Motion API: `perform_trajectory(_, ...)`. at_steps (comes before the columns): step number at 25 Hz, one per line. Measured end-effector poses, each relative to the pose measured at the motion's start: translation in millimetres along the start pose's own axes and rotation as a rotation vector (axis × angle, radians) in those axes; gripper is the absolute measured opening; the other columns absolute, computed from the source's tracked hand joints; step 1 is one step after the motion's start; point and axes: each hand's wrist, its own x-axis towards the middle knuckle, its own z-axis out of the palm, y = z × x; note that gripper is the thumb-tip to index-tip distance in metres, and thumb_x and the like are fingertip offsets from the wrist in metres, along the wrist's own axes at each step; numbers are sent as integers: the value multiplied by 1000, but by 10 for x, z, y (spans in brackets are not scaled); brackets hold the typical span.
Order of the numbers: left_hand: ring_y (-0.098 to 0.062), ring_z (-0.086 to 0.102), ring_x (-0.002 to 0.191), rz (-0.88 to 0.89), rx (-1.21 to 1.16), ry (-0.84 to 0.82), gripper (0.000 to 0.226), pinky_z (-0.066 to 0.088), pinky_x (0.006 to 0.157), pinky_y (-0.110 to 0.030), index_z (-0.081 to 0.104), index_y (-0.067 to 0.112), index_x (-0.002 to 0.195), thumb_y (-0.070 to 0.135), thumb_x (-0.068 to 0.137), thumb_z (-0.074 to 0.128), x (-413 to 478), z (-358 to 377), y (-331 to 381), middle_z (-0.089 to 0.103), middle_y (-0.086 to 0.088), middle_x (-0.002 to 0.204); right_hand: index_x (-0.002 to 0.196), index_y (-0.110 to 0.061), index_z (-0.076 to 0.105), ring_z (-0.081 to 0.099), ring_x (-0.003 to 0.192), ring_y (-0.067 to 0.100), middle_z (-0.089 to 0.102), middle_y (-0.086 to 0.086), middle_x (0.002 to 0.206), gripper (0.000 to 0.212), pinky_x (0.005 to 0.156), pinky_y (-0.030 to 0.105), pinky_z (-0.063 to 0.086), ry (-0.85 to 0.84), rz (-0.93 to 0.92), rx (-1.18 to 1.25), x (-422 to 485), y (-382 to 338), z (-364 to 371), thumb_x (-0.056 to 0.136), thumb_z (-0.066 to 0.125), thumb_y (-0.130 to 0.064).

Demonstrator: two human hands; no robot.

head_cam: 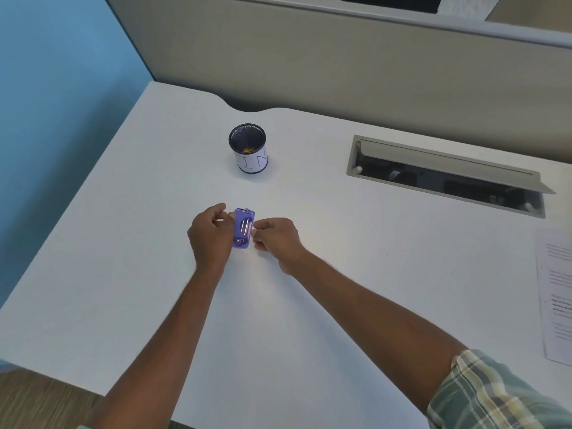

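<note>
Hands met over the middle of the white desk [123, 243], both closed on a small translucent purple plastic box [244, 227] that lay flat between them. The left hand [210, 233] came in from the near-left, its thumb and curled fingers pinching the box's left long edge. The right hand [275, 239] sat just beside it on the other side, knuckles up, fingers curled in tight, with the fingertips pressed to the right long edge. Through the clear lid I could see two thin silvery pins lying side by side along the box's length, and some small metal bits at its near end, too small to make out. Both forearms were bare; a green and cream checked sleeve [495, 394] was rolled up on the right arm. Farther back on the desk, well apart from the hands, stood a black wire-mesh cup [248, 147], upright, wrapped in a white paper label [252, 162] with "PIN" written on it by hand, and something yellowish lay at its bottom. Off to the right a grey cable hatch [445, 178] was sunk into the desktop with its flap raised, and a printed sheet of paper [557, 289] lay at the right edge. A beige partition [309, 63] ran behind the desk, and a blue wall [55, 103] stood to the left.
</note>
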Motion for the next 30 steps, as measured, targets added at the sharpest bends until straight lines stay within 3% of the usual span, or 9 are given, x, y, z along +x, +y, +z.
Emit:
perform_trajectory(4, -18, 75, 94, 112, -44, -101, 30, 61, 92, -33, 81, 24, 127, 23, 100, 68, -388, 200, 221, 81, 5, 101, 125, 0, 76, 75, 92, 24, 79, 16, 108, 30, 97, 37, 67, -21, -25, 82, -299, 107, -465, 96, 78, -6)
perform_trajectory(10, -10, 79, 92, 142, -40, -378, 21, 64, 92, -33, 84, 29, 115, 27, 97, 73, -1047, 768, 384, 84, 10, 94, 125, -5, 78, 79, 112, 33, 82, 12, 113, 27, 92, 31, 67, 160, -33, 133, -819, 498, -1514, 98, 78, -9)
perform_trajectory(15, -12, 82, 80, 228, 61, -552, 16, 68, 89, -43, 86, 20, 108, 17, 100, 73, -1481, 1336, 450, 85, 9, 97, 116, -9, 81, 80, 106, 33, 83, 11, 104, 19, 86, 29, 67, 314, -16, 156, -1125, 815, -2192, 97, 77, -8)
perform_trajectory(19, -18, 79, 96, 373, 220, -595, 18, 64, 96, -41, 86, 12, 112, 15, 98, 75, -1682, 1712, 511, 85, -1, 106, 114, -12, 82, 81, 101, 30, 84, 10, 101, 19, 80, 24, 66, 399, -2, 179, -1271, 1042, -2499, 96, 77, -9)
perform_trajectory(24, -20, 71, 89, 457, 344, -636, 12, 59, 84, -36, 84, 17, 99, 19, 95, 73, -1776, 2022, 579, 79, 1, 88, 108, -18, 84, 79, 84, 17, 85, 1, 90, 16, 77, 21, 64, 464, 12, 160, -1340, 1248, -2686, 96, 76, -11)
perform_trajectory(25, -20, 65, 81, 472, 368, -636, 10, 54, 77, -36, 78, 18, 86, 20, 94, 72, -1779, 2063, 581, 71, 2, 79, 108, -19, 84, 78, 82, 14, 85, 0, 88, 16, 77, 21, 64, 473, 14, 146, -1343, 1280, -2712, 96, 75, -11)
perform_trajectory(27, -26, 53, 71, 519, 402, -622, 28, 45, 65, -38, 55, 13, 70, 23, 91, 71, -1769, 2139, 572, 55, -7, 67, 106, -21, 84, 77, 80, 11, 84, 0, 86, 16, 80, 24, 64, 483, 15, 127, -1342, 1332, -2756, 96, 75, -13)
perform_trajectory(30, -24, 58, 74, 528, 392, -614, 31, 54, 71, -42, 50, 32, 72, 26, 92, 72, -1762, 2170, 573, 57, 0, 70, 103, -25, 84, 77, 76, 8, 84, -1, 85, 16, 82, 23, 65, 489, 13, 86, -1330, 1366, -2781, 95, 74, -15)
